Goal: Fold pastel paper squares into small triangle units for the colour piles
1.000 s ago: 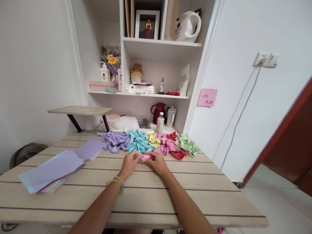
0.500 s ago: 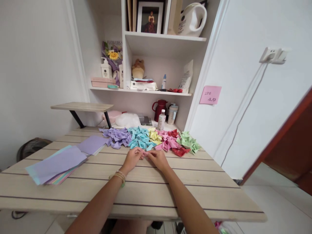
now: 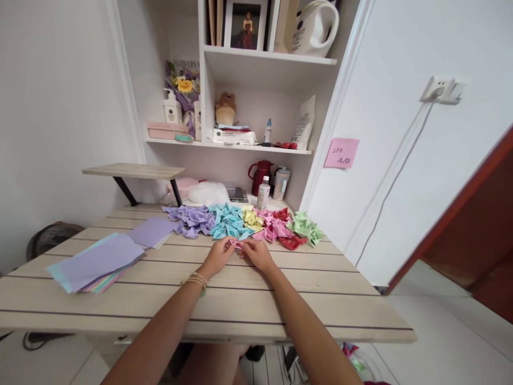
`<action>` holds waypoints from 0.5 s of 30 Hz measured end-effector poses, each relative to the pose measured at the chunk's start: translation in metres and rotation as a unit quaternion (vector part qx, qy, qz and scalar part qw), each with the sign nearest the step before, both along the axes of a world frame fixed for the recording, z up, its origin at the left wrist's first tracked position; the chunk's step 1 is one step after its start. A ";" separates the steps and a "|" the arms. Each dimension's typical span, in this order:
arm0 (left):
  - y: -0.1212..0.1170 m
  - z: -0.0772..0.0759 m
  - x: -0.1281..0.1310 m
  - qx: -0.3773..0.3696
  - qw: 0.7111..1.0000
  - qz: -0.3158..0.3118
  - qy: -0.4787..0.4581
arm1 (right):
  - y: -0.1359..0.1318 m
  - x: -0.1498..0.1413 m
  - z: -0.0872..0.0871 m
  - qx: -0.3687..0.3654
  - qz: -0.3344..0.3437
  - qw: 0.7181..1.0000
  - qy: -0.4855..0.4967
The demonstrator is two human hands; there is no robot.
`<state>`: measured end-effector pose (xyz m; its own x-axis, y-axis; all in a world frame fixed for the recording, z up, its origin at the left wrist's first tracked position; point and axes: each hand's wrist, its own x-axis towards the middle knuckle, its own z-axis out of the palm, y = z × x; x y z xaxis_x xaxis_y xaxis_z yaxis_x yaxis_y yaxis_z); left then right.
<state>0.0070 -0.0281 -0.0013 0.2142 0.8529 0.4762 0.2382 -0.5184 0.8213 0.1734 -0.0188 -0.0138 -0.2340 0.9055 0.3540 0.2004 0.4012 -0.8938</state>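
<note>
My hands fold a pink paper on the table.

My left hand point(image 3: 217, 257) and right hand point(image 3: 257, 253) both pinch the pink paper point(image 3: 237, 245), low over the wooden table point(image 3: 240, 299), just before the folded pieces point(image 3: 240, 223).

1. I can read "FLOWERS" in pale capitals on the wrapping of the bouquet point(image 3: 182, 88) at the left of the middle shelf; the word seems to run on, but the shelf divider cuts it off.
2. I read "250" handwritten on the pink sticky note point(image 3: 341, 153) stuck to the wall right of the shelves; a second handwritten line sits under it, and I cannot make it out.
3. The white pump bottle point(image 3: 172, 109), the white bag point(image 3: 303, 124) on the same shelf and the white kettle point(image 3: 312, 27) on the top shelf all carry dark print, too small for me to read.
</note>
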 end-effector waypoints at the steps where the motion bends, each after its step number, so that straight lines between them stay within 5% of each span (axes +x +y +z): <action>1: 0.001 -0.001 0.000 0.006 1.000 0.006 0.004 | -0.001 0.000 0.001 -0.002 -0.002 1.000 -0.001; 15: 0.007 -0.008 0.003 -0.161 0.971 -0.046 -0.173 | -0.005 0.000 0.007 0.086 -0.019 0.995 -0.037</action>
<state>0.0103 -0.0206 -0.0093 0.1710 0.9543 0.2451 -0.1149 -0.2277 0.9669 0.1735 -0.0236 -0.0073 -0.2324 0.8420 0.4869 0.2807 0.5373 -0.7953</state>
